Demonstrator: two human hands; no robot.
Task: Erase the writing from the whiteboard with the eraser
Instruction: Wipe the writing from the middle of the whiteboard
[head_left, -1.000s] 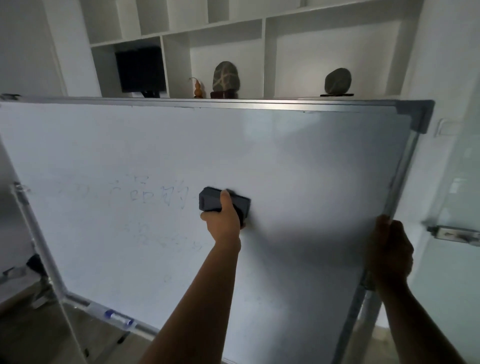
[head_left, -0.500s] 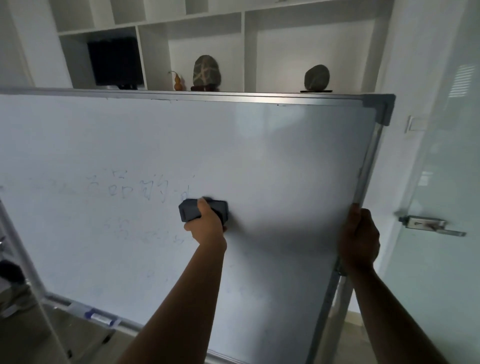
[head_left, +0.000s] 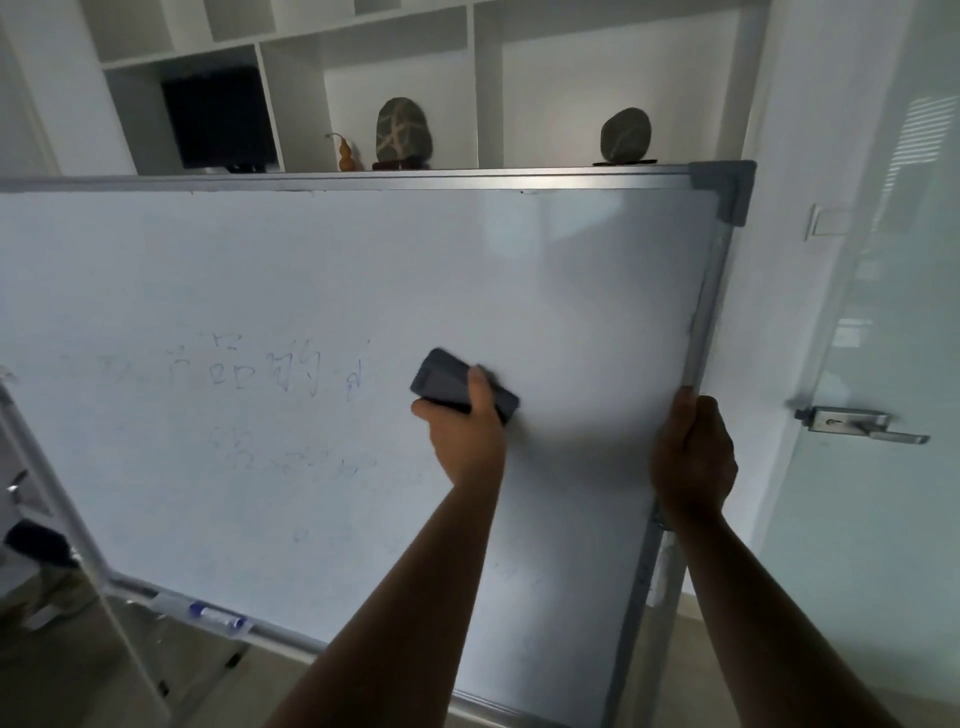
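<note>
Left hand (head_left: 467, 431) is gripping the dark eraser (head_left: 457, 387), thumb laid over its back, pressing it flat against the whiteboard (head_left: 519, 270) near mid-height, just right of the remaining writing. Right hand (head_left: 693, 457) is wrapping around the board's right frame edge (head_left: 701, 322), steadying it.

Progress, judging by the surface: the right part of the board is looking wiped, so roughly partway. Still waiting to be erased are the faint blue upper line of characters (head_left: 270, 369) and a fainter lower line (head_left: 291, 457), both left of the eraser, plus a small mark (head_left: 298, 534) below them.

Hard to make out: the eraser is motion-blurred, so its felt side and exact tilt are unclear. The writing is too pale to read. The board's left end is running out of frame, so any marks there cannot be told. A blue marker (head_left: 215, 616) is lying on the bottom tray.
</note>
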